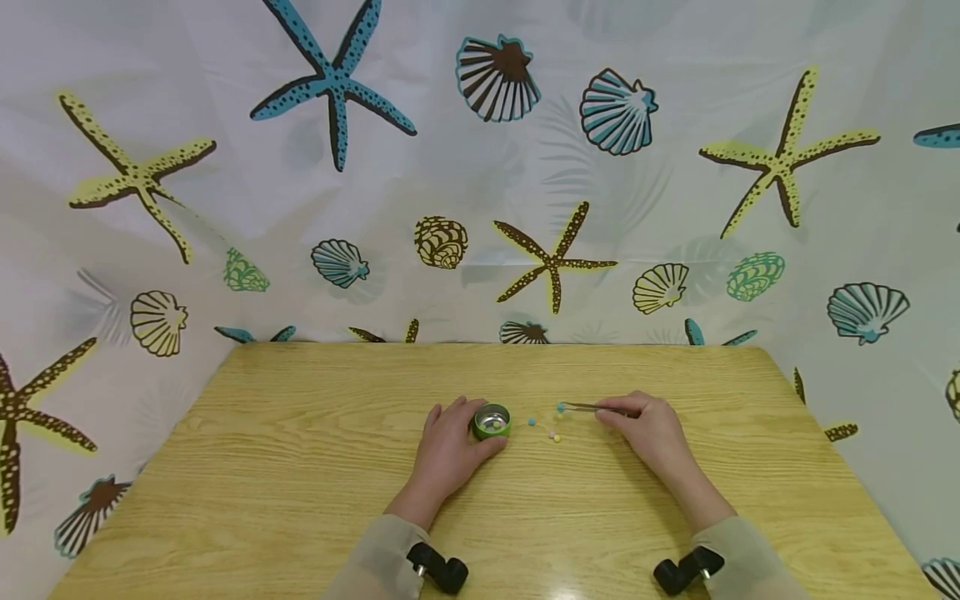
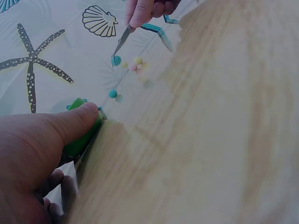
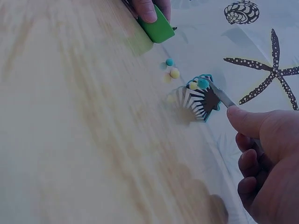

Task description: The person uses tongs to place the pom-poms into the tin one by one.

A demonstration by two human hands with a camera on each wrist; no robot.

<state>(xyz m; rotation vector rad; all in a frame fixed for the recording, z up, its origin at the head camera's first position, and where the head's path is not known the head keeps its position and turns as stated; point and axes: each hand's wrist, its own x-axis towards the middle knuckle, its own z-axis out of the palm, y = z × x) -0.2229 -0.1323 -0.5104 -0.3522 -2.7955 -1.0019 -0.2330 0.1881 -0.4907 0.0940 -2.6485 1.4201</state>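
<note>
My left hand (image 1: 448,450) holds a small round green tin (image 1: 492,437), thumb on its near side and fingers around the far side. Pale yellowish little balls (image 1: 496,425) lie inside the silvery tin. Metal tweezers (image 1: 585,407) are pinched in my right hand (image 1: 651,429) and point left. At their tips is a small blue ball (image 1: 560,407), also visible at the tips in the right wrist view. Another blue ball (image 1: 532,422) lies between tin and tweezers. Nearer me, a pink ball (image 1: 552,434) sits beside a yellow ball (image 1: 557,438); one more yellow ball (image 3: 193,86) is close under the tweezer tips.
All this stands on a wood-grain table (image 1: 300,467), whose far edge meets a white curtain (image 1: 450,167) printed with starfish and shells. The curtain also runs along both sides. Black camera mounts (image 1: 438,569) are strapped at both sleeves.
</note>
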